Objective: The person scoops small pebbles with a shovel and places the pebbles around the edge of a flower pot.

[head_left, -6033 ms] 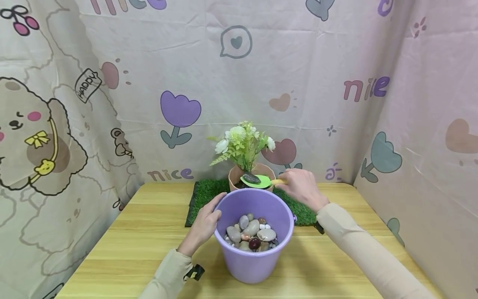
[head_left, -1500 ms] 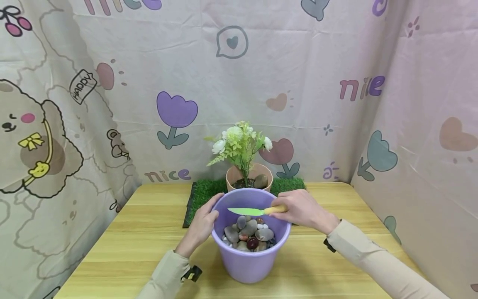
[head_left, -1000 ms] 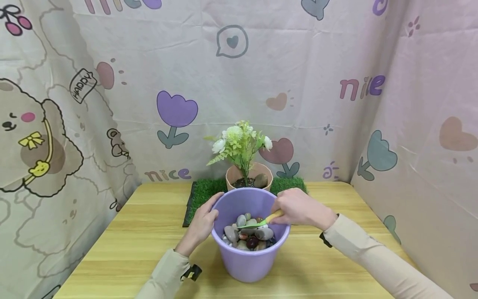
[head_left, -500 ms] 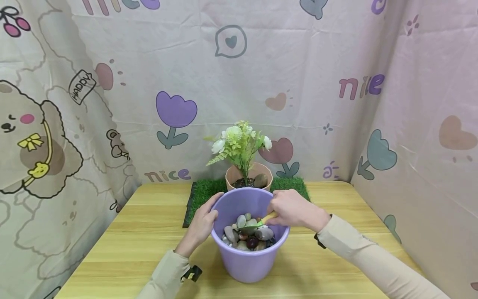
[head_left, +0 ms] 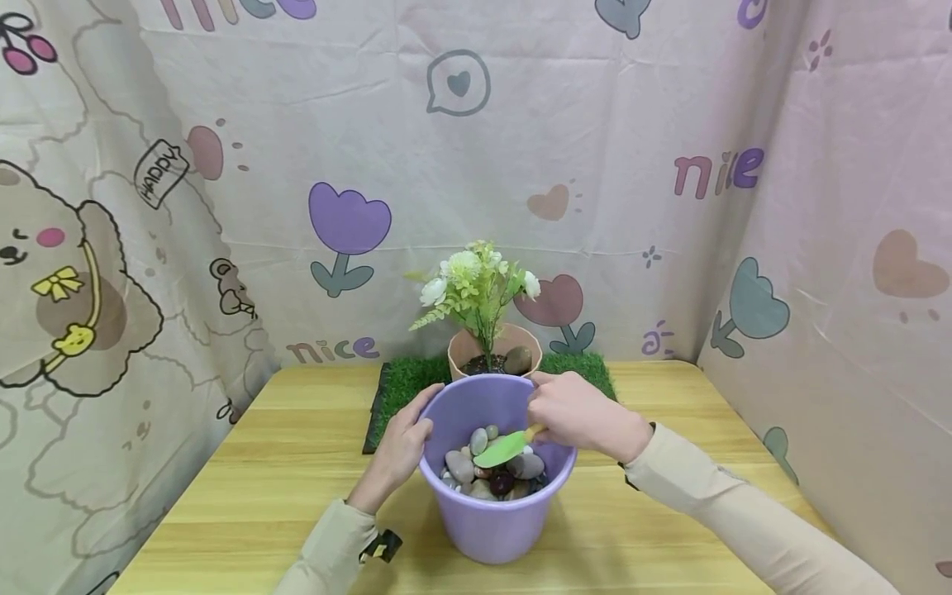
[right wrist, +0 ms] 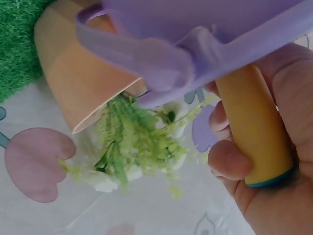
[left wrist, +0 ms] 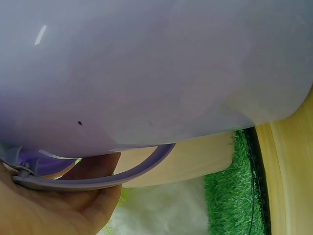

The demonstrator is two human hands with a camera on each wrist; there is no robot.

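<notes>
A purple bucket (head_left: pixel 494 529) stands on the table, holding several smooth stones (head_left: pixel 459 467) of mixed sizes and colours. The left hand (head_left: pixel 397 446) grips its rim on the left side; in the left wrist view, the bucket's handle (left wrist: pixel 142 169) crosses the fingers. The right hand (head_left: pixel 587 417) holds a small trowel by its yellow handle (right wrist: pixel 254 122), fingers curled round it. The trowel's green blade (head_left: pixel 501 450) slants down into the bucket, overlapping the stones, and no stone shows on it. Behind is a peach flowerpot (head_left: pixel 461 351) with white flowers (head_left: pixel 464 268), dark soil and a brownish stone (head_left: pixel 518 360).
The pot stands on a green artificial grass mat (head_left: pixel 405 380) with a dark edge. Under everything is a wooden table (head_left: pixel 297 496). A printed cloth (head_left: pixel 416 165) hangs behind and at both sides.
Six seconds ago the trowel held a dark stone over the pot. It has since come down into the bucket, dipped among the stones, and its blade now tilts toward the camera. The left hand stays.
</notes>
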